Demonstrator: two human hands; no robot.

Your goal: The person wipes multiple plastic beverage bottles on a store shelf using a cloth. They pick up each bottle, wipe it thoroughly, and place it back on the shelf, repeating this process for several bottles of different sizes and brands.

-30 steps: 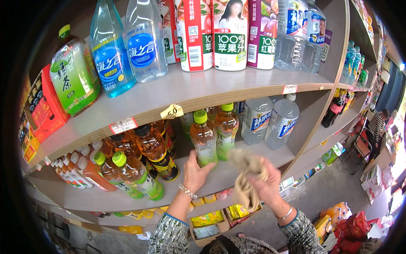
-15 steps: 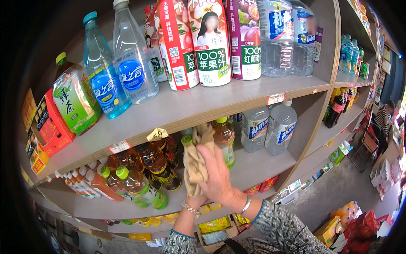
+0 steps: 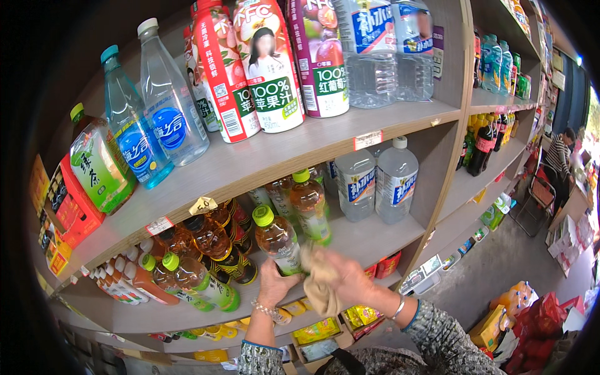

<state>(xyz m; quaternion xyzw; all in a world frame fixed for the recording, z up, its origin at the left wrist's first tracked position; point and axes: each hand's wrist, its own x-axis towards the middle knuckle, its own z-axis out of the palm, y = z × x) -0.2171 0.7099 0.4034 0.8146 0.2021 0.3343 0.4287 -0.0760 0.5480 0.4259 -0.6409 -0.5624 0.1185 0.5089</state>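
Gripping a green-capped tea bottle (image 3: pixel 279 240) low around its body, the left hand (image 3: pixel 275 284) tilts it off the middle shelf (image 3: pixel 381 234) so its side is exposed. At three o'clock of it, the right hand (image 3: pixel 344 275) closes its fingers on a crumpled beige cloth (image 3: pixel 319 281), pressed against the bottle's label. Beyond, at twelve o'clock, a second green-capped bottle (image 3: pixel 309 203) stands upright; farther up, juice cartons (image 3: pixel 269 69) line the upper shelf (image 3: pixel 262 156).
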